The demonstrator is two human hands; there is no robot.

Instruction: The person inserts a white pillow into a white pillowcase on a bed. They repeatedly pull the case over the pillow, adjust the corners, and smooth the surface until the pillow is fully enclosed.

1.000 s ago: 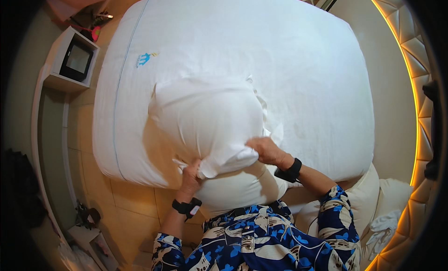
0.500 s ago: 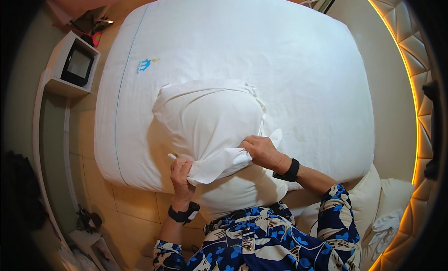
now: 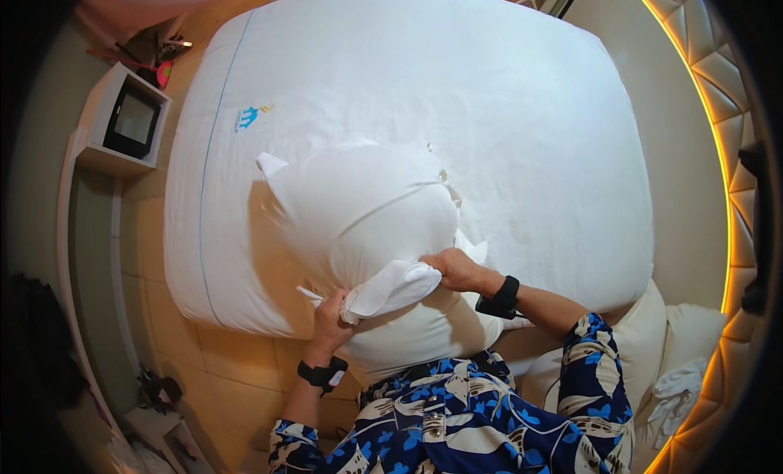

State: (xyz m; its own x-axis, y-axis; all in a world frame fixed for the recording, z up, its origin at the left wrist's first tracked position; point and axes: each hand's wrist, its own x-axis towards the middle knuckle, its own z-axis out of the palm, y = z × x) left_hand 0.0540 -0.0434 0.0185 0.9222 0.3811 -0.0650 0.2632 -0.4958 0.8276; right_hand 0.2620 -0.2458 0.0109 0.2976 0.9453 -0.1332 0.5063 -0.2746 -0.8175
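A plump white pillowcase (image 3: 367, 197) with a pillow inside stands over the near edge of the bed, its far corners poking out. My left hand (image 3: 330, 321) is closed on the left side of the case's bunched open end. My right hand (image 3: 457, 272) grips the right side of the same hem, and the folded cloth stretches between both fists. Below the hem, the bare cream pillow (image 3: 408, 335) bulges out against my body. Both my wrists wear black bands.
A large white-covered mattress (image 3: 522, 131) fills the middle. More cream pillows (image 3: 640, 335) and crumpled white cloth (image 3: 679, 386) lie at right, beside a padded, lit headboard (image 3: 738, 213). White shelving (image 3: 122, 160) with a black-framed box stands at left, above a tiled floor (image 3: 228, 360).
The filled pillowcase has puffed out smoother, and its far left corner now sticks up. My left hand has shifted right and slightly down, closer to my right hand.
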